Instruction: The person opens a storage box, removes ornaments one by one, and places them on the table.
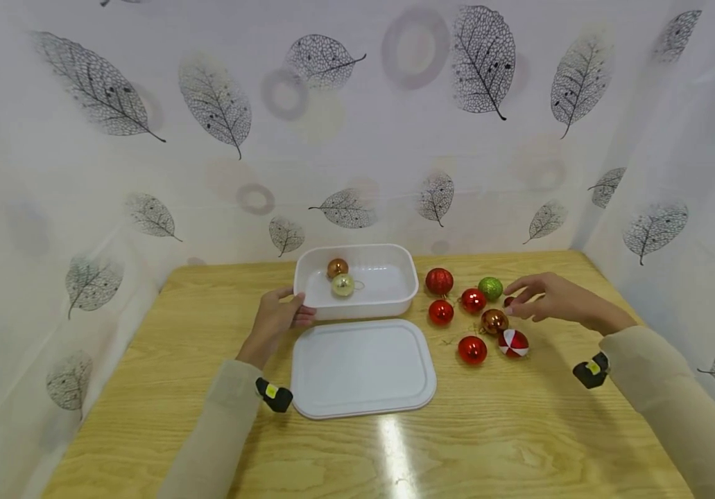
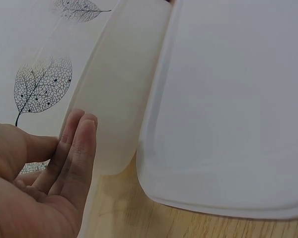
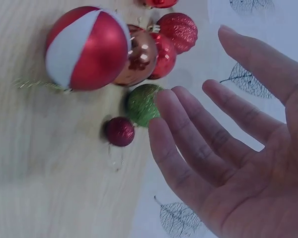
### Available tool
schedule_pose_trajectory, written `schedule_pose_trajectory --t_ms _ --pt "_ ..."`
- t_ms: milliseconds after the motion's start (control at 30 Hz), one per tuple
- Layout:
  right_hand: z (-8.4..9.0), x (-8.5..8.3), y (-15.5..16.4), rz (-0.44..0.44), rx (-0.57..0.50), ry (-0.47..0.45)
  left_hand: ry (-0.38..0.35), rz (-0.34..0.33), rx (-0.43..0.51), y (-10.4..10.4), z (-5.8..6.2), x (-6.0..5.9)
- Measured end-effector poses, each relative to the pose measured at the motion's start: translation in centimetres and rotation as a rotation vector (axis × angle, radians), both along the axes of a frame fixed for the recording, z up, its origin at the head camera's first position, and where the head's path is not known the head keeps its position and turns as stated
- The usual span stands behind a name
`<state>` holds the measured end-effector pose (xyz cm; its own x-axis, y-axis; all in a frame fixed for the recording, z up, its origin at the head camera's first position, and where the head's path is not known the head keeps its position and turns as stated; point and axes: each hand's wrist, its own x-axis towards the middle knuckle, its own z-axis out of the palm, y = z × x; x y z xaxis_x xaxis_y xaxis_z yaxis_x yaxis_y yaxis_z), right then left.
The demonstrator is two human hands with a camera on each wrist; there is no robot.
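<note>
In the head view, my left hand (image 1: 272,320) holds the near left corner of a white container (image 1: 388,308). Its thumb is at the rim, and the fingers (image 2: 82,153) lie along the outer wall. Inside sit a copper bauble (image 1: 337,267) and a pale gold bauble (image 1: 342,285). My right hand (image 1: 547,296) reaches over the right-hand group of baubles, fingers spread and nothing held. Nearest its fingertips are a small dark red bauble (image 3: 120,131) and a glittery green bauble (image 3: 144,105). A red-and-white bauble (image 1: 513,343) and a copper-brown bauble (image 1: 494,321) lie just nearer.
A white lid (image 1: 363,367) lies flat before the container. Several red baubles, among them a ribbed one (image 1: 439,281) and a shiny one (image 1: 472,350), are spread right of both on the wooden table (image 1: 519,430). A leaf-printed curtain (image 1: 357,138) encloses the back and sides.
</note>
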<state>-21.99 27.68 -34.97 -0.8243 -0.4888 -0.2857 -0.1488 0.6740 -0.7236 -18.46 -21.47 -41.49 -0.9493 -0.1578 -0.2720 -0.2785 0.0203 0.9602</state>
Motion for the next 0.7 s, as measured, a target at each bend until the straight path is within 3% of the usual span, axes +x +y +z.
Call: schedule_pose_trajectory --t_ms 700 --pt "2.3 -3.8 -10.4 0.082 0.022 0.133 -0.001 -0.006 -0.002 -0.2 -0.1 -0.1"
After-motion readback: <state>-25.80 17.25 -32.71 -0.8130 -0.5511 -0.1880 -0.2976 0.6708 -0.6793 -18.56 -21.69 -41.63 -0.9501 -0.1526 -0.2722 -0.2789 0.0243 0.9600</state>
